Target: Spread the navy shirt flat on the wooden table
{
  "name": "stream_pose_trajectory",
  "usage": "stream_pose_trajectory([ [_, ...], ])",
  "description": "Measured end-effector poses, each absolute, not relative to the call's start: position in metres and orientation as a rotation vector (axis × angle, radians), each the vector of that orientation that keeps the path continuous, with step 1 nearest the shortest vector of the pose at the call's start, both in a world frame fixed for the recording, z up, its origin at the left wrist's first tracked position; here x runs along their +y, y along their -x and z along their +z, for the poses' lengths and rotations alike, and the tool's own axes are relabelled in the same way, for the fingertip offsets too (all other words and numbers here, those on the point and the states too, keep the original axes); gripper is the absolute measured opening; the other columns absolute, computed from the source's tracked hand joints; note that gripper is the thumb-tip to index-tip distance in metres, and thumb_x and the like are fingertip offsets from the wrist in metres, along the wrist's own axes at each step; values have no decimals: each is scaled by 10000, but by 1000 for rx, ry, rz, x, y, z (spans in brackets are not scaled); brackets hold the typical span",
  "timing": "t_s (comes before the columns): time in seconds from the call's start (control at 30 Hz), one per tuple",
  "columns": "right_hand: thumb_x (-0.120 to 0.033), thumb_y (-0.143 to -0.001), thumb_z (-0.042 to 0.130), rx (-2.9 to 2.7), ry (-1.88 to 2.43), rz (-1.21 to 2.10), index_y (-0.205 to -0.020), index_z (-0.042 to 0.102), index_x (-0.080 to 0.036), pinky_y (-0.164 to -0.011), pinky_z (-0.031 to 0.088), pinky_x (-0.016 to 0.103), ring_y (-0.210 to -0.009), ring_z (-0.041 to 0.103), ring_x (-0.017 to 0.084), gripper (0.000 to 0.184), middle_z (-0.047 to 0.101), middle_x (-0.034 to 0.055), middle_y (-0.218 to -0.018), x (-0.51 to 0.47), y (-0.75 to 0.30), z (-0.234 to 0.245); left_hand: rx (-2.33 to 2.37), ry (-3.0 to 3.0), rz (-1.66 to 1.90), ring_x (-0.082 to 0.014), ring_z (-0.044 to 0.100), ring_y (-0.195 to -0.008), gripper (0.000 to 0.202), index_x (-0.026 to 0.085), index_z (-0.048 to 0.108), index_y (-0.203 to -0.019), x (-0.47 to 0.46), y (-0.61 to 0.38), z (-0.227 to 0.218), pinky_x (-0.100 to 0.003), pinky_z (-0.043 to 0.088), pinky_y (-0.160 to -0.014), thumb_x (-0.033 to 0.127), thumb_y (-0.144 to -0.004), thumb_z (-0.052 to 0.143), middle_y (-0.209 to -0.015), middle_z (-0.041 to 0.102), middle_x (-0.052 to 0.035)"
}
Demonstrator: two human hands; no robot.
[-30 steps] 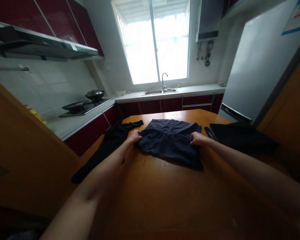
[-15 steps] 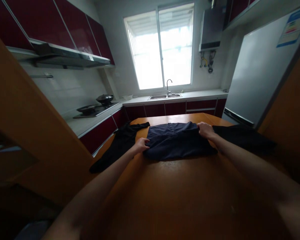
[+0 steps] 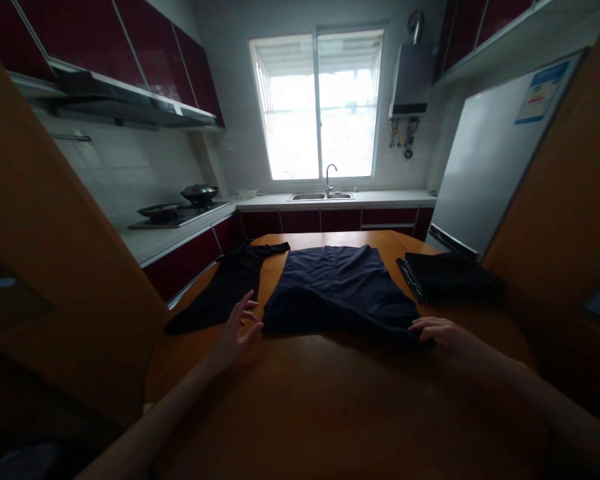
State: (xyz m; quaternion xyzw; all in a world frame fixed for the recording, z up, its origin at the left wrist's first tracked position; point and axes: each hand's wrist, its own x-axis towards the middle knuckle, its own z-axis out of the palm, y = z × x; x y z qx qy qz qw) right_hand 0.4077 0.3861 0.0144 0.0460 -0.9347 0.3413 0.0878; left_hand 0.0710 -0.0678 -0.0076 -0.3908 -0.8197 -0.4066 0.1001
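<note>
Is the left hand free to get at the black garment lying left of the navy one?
Probably yes. The left hand is open and empty, just beside the black garment, with nothing between them.

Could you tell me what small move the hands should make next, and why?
Probably pinch both near corners of the navy garment and fold them away: it lies flat on the table, the left hand open beside its near left corner, the right hand resting on the near right one.

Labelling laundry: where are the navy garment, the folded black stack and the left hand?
navy garment [image 3: 337,290], head view, cloth's middle.
folded black stack [image 3: 450,277], head view, top layer.
left hand [image 3: 235,331], head view, hand's middle.
</note>
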Motion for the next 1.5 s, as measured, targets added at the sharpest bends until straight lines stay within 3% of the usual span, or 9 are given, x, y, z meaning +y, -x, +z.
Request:
stream_pose_trajectory([
  [0.13, -455, -889, 576, -2831, -31, 1016, -938, 762, -216, -1103, 394, 506, -1270, 550, 324, 307, 656, 136, -1296, 377, -411, 23, -2363, 1307, -963, -244, 571, -1205, 617, 300, 360, -1487, -59, -76, 10, -431, 470, -1022, 400, -923, 588, -1334, 570, -76],
  [0.3, -501, -853, 654, -2808, 26, 696, -1253, 661, -222, -1045, 430, 438, -1172, 579, 294, 488, 633, 122, -1285, 324, -372, 33, -2392, 1480, -537, -285, 410, -1396, 769, 229, 380, -1502, -1, -84, 38, -441, 327, -1151, 260, -816, 726, -1509, 456, -124],
  [0.4, -337, -766, 744, -2932, 43, 519, -1286, 616, -222, -993, 439, 393, -1151, 574, 291, 548, 627, 109, -1248, 289, -354, 25, -2480, 1510, -342, -295, 536, -1281, 615, 211, 544, -1387, 30, -86, 46, -441, 348, -1120, 171, -796, 708, -1351, 607, -119],
  [0.57, -6, -707, 552, -2950, 111, 515, -1016, 649, -206, -852, 439, 288, -998, 621, 217, 381, 658, 59, -1034, 280, -357, 21, -2467, 1511, -279, -266, 648, -1032, 236, 204, 721, -1030, 33, -100, 54, -394, 430, -993, 149, -856, 572, -1017, 700, -91],
  [0.77, -144, -788, 644, -3046, -305, 968, -979, 730, -245, -889, 454, 295, -993, 616, 202, 233, 651, 35, -1079, 308, -413, 39, -2672, 1925, -371, -202, 637, -849, 68, 259, 737, -850, -41, -152, 72, -298, 472, -828, 263, -788, 711, -893, 675, -26],
  [0.9, -366, -900, 609, -3017, -185, 1116, -942, 742, -219, -773, 479, 279, -857, 638, 185, 203, 680, 38, -979, 321, -412, 37, -2872, 2275, -594, -175, 649, -765, 213, 273, 765, -974, -64, -173, 88, -253, 494, -697, 408, -814, 724, -922, 697, -22],
  [1.17, -400, -882, 633, -2858, 530, 375, -1252, 604, -175, -878, 466, 344, -1099, 603, 289, 434, 610, 156, -1208, 297, -320, 12, -2680, 1328, -455, -296, 577, -1157, 565, 167, 573, -1364, 19, -141, 34, -381, 442, -1011, 394, -855, 664, -1266, 597, -152],
  [1.4, -203, -881, 540, -2895, 720, 338, -1332, 526, -201, -810, 474, 330, -988, 682, 281, 451, 694, 146, -1103, 300, -303, 8, -2710, 1272, -287, -291, 591, -1126, 525, 188, 540, -1401, 36, -142, 8, -354, 465, -949, 290, -890, 602, -1239, 627, -150],
  [1.5, -190, -842, 536, -2726, 768, 504, -1312, 550, -196, -791, 474, 303, -938, 682, 248, 470, 709, 115, -1038, 323, -312, 9, -2697, 1322, -385, -290, 601, -1115, 579, 184, 530, -1413, 28, -144, 8, -344, 460, -956, 426, -895, 625, -1229, 632, -144],
])
